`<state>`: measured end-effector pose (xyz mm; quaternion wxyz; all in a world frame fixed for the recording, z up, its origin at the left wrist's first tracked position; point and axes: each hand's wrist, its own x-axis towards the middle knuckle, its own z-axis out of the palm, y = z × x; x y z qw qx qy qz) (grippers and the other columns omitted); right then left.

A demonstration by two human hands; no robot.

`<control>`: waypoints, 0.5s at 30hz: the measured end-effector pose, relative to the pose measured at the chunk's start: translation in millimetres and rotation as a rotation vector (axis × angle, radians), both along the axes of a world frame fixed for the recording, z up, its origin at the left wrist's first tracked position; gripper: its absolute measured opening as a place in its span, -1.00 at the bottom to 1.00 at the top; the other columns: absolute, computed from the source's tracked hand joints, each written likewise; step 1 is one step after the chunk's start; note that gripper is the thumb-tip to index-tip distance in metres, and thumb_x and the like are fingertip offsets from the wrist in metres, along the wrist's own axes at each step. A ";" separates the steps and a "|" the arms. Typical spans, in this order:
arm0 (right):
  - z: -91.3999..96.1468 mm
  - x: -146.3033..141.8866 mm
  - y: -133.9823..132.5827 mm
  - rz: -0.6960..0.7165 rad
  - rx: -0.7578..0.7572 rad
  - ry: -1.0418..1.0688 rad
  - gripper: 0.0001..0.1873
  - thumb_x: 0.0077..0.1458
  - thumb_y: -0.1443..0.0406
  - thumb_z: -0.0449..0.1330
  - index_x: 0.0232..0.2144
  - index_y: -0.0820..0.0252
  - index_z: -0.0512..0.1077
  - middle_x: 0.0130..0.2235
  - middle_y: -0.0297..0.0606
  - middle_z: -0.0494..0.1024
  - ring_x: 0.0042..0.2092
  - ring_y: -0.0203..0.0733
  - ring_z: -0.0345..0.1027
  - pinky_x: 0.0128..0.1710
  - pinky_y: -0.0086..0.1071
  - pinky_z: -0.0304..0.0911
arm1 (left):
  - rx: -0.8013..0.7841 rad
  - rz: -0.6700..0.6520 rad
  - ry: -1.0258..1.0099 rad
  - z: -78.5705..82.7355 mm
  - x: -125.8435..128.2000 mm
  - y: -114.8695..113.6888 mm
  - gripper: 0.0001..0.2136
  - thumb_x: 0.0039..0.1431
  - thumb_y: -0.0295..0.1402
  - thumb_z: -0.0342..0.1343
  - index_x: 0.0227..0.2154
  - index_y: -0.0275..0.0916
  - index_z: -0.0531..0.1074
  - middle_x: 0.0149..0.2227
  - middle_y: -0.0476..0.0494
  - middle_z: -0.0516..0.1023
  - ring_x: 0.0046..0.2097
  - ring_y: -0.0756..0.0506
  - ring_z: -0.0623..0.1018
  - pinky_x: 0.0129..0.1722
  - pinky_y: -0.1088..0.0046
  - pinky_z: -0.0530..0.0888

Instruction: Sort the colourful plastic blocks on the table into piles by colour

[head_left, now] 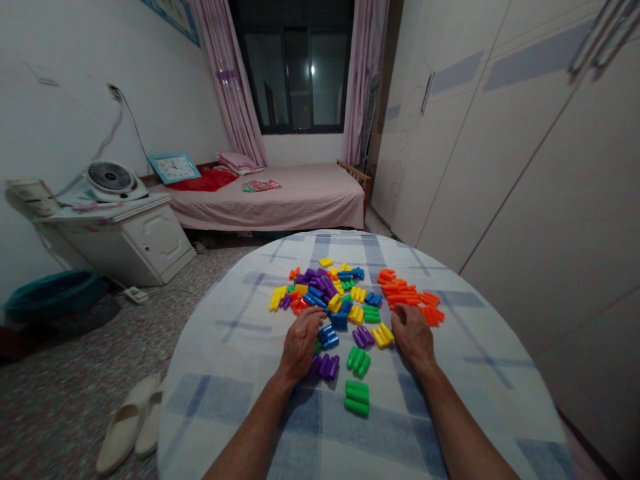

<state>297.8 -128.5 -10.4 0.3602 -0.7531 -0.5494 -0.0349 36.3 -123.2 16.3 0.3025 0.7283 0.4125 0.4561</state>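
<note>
A round table (240, 373) with a white and blue checked cloth holds a heap of coloured plastic blocks (325, 290). A separate group of orange blocks (407, 297) lies to the right. My left hand (300, 343) rests palm down by a blue block (327, 337), with purple blocks (324, 367) just beside it; its fingers are curled. My right hand (413, 333) lies at the near edge of the orange group, next to a yellow block (383, 335). Green blocks (357, 398) lie nearest me between my forearms.
A bed (280, 197) stands at the back under a dark window. A white cabinet (125, 240) with a fan (111, 180) is at the left. White wardrobe doors (525, 167) fill the right. Pale slippers (133, 420) lie on the floor by the table.
</note>
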 end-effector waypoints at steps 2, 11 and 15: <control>-4.5 3.2 4.2 0.051 0.091 -0.007 -0.70 0.02 0.29 0.00 -0.21 0.23 0.41 -0.21 -0.14 0.47 -0.16 -0.12 0.30 -0.14 -0.27 0.18 | 0.031 0.016 -0.015 -0.1 -1.2 -0.2 -0.65 0.29 -0.28 -0.24 -0.21 -0.22 0.46 -0.07 -0.16 0.43 -0.03 -0.09 0.42 -0.05 0.33 0.40; -11.2 -1.2 9.1 0.152 0.097 0.095 -0.70 0.04 0.32 -0.04 -0.21 0.22 0.40 -0.19 -0.16 0.46 -0.14 -0.14 0.31 -0.11 -0.25 0.21 | 0.198 0.383 -0.139 -0.9 -24.0 12.7 -0.72 0.25 -0.29 -0.18 -0.23 -0.23 0.42 -0.16 -0.15 0.45 -0.06 -0.09 0.43 -0.05 0.30 0.39; -14.9 2.8 10.9 0.154 0.081 0.141 -0.70 0.04 0.31 -0.04 -0.22 0.22 0.40 -0.21 -0.17 0.47 -0.15 -0.15 0.32 -0.12 -0.25 0.22 | 0.139 0.420 0.021 -13.7 -26.2 23.9 -0.75 0.20 -0.31 -0.10 -0.17 -0.24 0.41 -0.09 -0.21 0.41 0.00 -0.14 0.41 -0.04 0.24 0.39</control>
